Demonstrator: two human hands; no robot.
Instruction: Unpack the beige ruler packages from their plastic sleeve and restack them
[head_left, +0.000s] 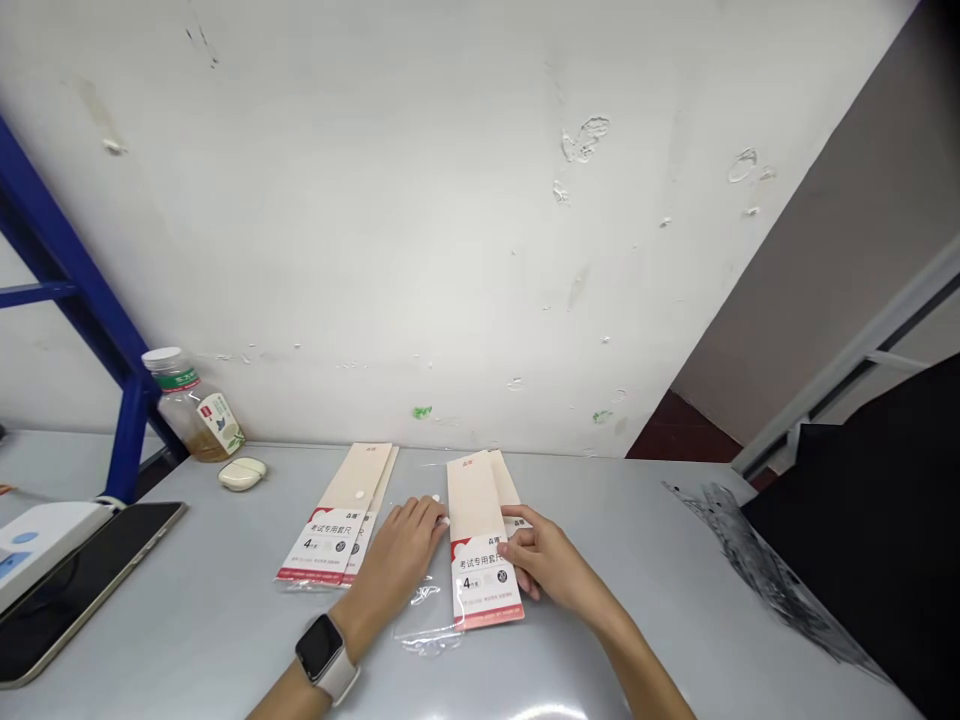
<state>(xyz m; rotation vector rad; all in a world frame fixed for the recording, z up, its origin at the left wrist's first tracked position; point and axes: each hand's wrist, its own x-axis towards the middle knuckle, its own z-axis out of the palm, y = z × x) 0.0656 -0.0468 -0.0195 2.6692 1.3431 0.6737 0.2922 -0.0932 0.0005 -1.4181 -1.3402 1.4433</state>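
A cream, white and red ruler-set card [480, 560] lies in front of me, printed with Chinese text and a large "4". My right hand [551, 560] pinches its right edge, thumb and forefinger closed. A second card [507, 480] peeks out behind it. Beneath my left hand [405, 545] a clear plastic bag [427, 635] spreads on the table, reaching under the card's left edge. The left fingers are curled and appear to grip the bag, though the fingertips are partly hidden. Left of that hand lie two more cards, the front one [326, 540] overlapping the other [364, 540].
On the grey table [225, 620], a bottle [199, 410] and a pale oval case [242, 474] sit at the back left. A phone or tablet [82, 580] and white device [41, 545] lie left. Black plastic sheeting [885, 530] occupies the right. The wall [450, 250] rises behind.
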